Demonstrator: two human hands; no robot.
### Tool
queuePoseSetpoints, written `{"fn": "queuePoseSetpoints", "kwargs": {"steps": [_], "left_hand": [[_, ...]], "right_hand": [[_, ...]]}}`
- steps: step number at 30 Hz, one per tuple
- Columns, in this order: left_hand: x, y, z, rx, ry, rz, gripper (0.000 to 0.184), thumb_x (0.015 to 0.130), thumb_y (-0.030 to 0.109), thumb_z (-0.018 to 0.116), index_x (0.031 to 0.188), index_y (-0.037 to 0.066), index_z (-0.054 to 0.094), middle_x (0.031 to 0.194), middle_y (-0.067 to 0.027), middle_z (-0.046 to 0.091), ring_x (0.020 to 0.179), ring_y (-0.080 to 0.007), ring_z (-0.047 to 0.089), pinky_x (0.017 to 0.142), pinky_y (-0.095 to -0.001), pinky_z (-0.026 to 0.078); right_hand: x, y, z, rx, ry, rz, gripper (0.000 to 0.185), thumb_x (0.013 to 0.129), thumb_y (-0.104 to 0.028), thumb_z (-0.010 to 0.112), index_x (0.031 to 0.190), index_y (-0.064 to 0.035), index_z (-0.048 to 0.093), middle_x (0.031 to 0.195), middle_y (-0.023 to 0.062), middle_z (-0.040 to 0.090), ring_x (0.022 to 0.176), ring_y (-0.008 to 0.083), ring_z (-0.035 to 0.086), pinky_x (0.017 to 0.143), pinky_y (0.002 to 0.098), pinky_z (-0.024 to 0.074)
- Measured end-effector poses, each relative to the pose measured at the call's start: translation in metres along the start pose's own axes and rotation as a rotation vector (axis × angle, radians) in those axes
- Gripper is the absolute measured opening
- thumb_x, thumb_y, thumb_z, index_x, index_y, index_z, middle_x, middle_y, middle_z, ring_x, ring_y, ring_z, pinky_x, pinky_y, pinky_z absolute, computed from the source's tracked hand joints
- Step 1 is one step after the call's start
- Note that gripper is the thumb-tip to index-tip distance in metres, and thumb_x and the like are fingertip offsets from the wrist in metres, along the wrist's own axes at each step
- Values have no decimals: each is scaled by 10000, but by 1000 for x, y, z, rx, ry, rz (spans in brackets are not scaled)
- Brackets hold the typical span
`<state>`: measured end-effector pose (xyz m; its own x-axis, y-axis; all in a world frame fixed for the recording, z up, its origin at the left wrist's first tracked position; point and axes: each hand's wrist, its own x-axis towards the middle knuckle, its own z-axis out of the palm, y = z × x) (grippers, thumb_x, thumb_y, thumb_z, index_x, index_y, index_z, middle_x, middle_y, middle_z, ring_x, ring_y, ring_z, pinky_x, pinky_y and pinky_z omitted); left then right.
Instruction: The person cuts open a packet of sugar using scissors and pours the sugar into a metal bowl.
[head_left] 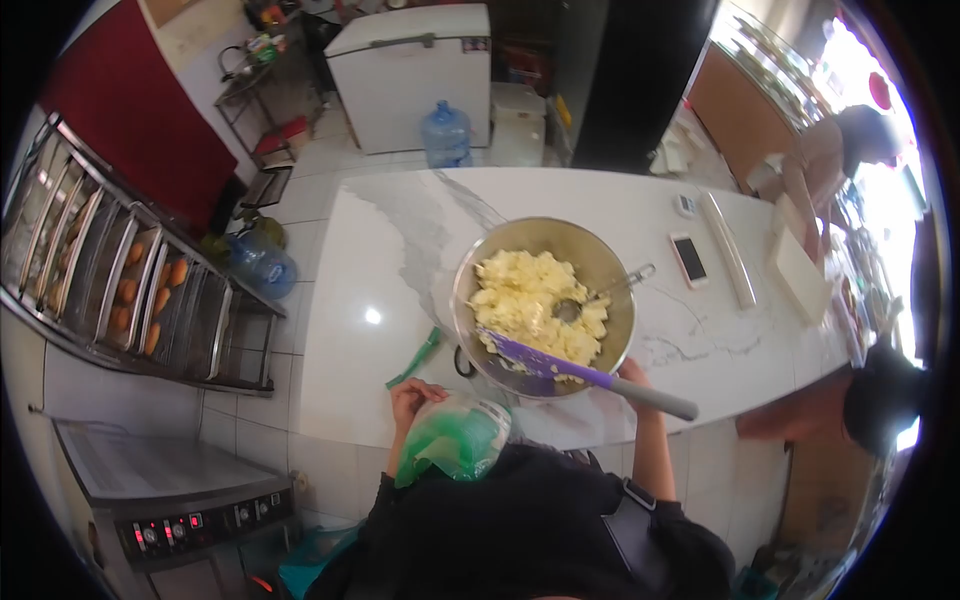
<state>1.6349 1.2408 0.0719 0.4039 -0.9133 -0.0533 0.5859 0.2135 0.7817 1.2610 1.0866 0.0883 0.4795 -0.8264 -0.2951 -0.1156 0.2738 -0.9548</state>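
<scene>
A clear plastic bag with green print [456, 440] hangs close to my body, and my left hand [418, 397] is closed on its top edge. My right hand [634, 380] grips the right rim of a steel mixing bowl [545, 232]; the spatula handle partly covers its fingers. Soft pale-yellow butter or a similar creamy mass [530, 290] lies in lumps inside the bowl. Across the bowl's near rim rests a purple spatula [560, 366] with a grey handle end, pointing right over my right hand. A metal whisk or scoop [610, 288] leans in the mass.
On the marble table [380, 300] lie a green strip [415, 358], a black ring [464, 362], a phone [689, 260], a small scale or timer [684, 205] and a long white roll [728, 250]. A tray rack [130, 270] stands left. Another person [825, 165] bends at the right.
</scene>
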Motion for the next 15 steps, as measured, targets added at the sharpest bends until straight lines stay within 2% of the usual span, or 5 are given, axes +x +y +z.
{"fn": "queuePoseSetpoints", "kwargs": {"steps": [4,7,9,12,15], "left_hand": [[4,-2,-2,-4,-66,6,221,673,102,401,671,-68,542,611,-195,581,694,-330,599,753,-424,469],[3,-6,-4,-26,-74,33,223,709,128,418,678,-60,533,613,-196,589,696,-336,598,768,-420,455],[0,-10,-7,-14,-74,72,231,730,151,417,692,-50,525,607,-195,590,695,-336,598,791,-420,443],[-4,-16,-7,-154,62,-3,247,760,194,406,711,-26,508,590,-191,589,679,-335,594,812,-417,427],[-4,-14,-6,-131,89,-8,255,774,217,389,722,-8,497,566,-177,580,660,-331,588,826,-411,416]], "right_hand": [[12,10,37,-506,114,-220,457,818,-283,590,1201,-49,501,1213,94,526,1061,220,527,882,335,426],[29,18,51,-781,187,-296,451,816,-275,592,1197,-49,504,1210,94,529,1061,220,527,883,335,426],[43,19,57,-863,225,-289,447,815,-270,593,1194,-50,506,1208,94,530,1061,220,527,884,336,426],[53,16,59,-917,260,-273,440,813,-262,594,1190,-50,509,1205,94,533,1060,220,527,885,336,426],[55,15,56,-938,282,-263,434,812,-254,596,1186,-51,513,1202,94,535,1060,220,528,886,336,426]]}}
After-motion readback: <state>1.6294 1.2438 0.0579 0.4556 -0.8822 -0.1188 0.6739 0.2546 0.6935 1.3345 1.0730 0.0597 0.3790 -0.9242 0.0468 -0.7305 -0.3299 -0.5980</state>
